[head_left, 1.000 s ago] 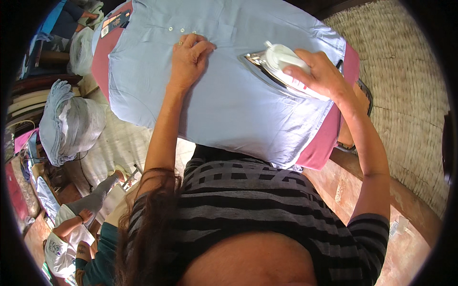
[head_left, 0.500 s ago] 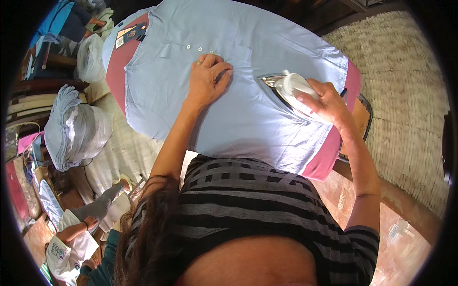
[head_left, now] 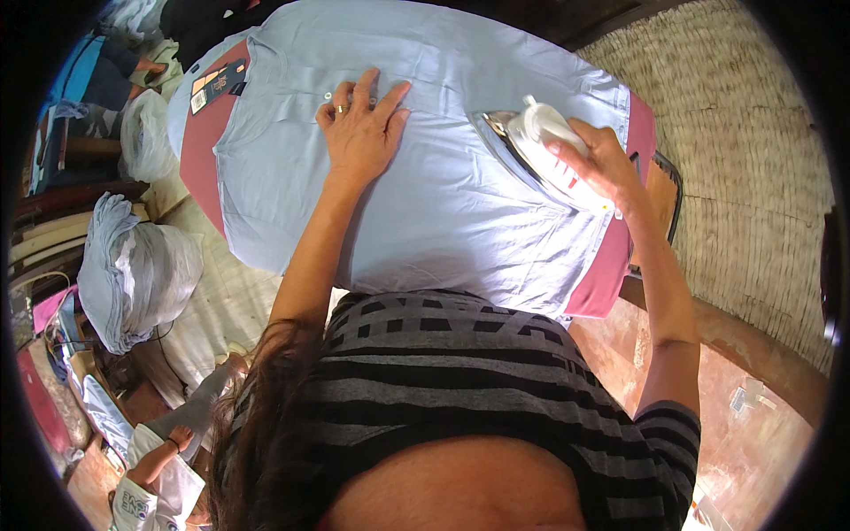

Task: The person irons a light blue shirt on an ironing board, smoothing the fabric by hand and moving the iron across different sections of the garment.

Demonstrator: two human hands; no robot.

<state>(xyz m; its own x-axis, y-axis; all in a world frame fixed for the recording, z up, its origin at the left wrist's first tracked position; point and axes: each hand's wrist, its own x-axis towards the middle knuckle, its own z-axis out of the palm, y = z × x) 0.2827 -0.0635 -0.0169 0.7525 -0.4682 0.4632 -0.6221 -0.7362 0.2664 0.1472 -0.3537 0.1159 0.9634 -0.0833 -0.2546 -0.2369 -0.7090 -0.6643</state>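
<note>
The right grip (head_left: pixel 600 166) wraps round a white iron (head_left: pixel 535 142); the left grip (head_left: pixel 361 137), spread wide, has a blue shirt (head_left: pixel 443 230) underneath.

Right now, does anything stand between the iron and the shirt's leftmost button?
Yes: the left hand, fingers spread on the blue shirt, lies between that button and the iron in the right hand.

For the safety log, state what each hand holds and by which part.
The right hand holds the white iron by its handle; the left hand, on the blue shirt, holds nothing.
</note>
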